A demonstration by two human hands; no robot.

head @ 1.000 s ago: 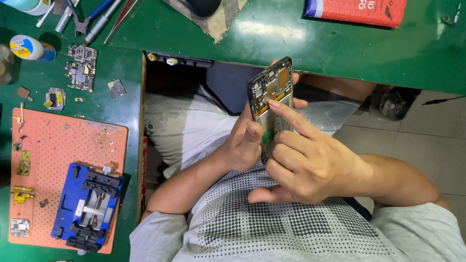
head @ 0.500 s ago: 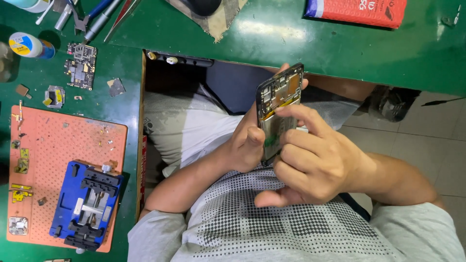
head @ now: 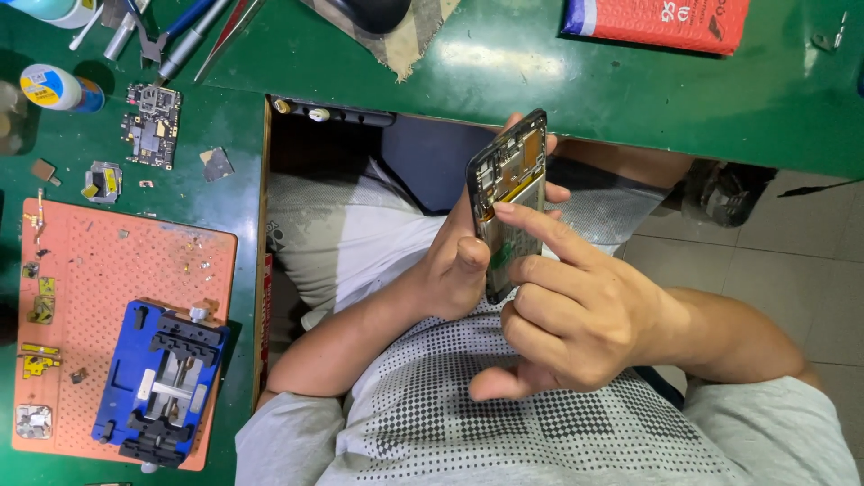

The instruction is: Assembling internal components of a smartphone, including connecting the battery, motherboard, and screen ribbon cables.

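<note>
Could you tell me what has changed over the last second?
The opened phone has risen slightly toward the table edge and tilted a little. The right hand slid its forefinger up across the phone's inside. The left hand still grips the phone. The blue fixture and orange mat have not moved.

Grey dotted T-shirt (head: 504, 423), short sleeves, bare forearms

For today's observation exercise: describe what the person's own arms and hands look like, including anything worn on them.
Both hands, left and right, are bare: no gloves, rings or watch show. The forearms are uncovered too. Short light grey sleeves end above the elbows; they belong to a T-shirt whose front carries a pattern of dark dots that grow smaller towards the edges. Fingernails look short and unpainted.
</note>
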